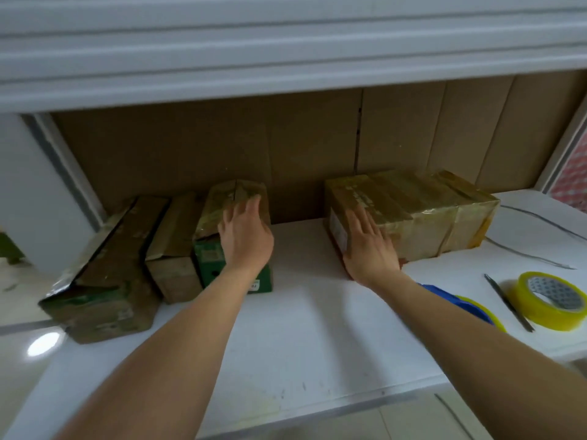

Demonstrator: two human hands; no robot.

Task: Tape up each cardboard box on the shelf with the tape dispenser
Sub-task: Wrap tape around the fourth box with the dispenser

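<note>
Hands are both flat and released, nothing grasped: left hand [244,233] rests on the green box [233,230], right hand [368,249] presses the side of the big taped box [413,214], probably to steady or slide them on the shelf [301,328]. Tape dispenser [460,304] sits idle by the right forearm, spare tape roll [551,300] beside it, I guess so it's quick to grab

1. Two bare forearms reach in from the lower edge of the view, with no sleeves, watch or bracelet showing.
2. The left hand [244,236] wears no glove or ring.
3. The right hand [368,249] is likewise ungloved, its nails short.
</note>
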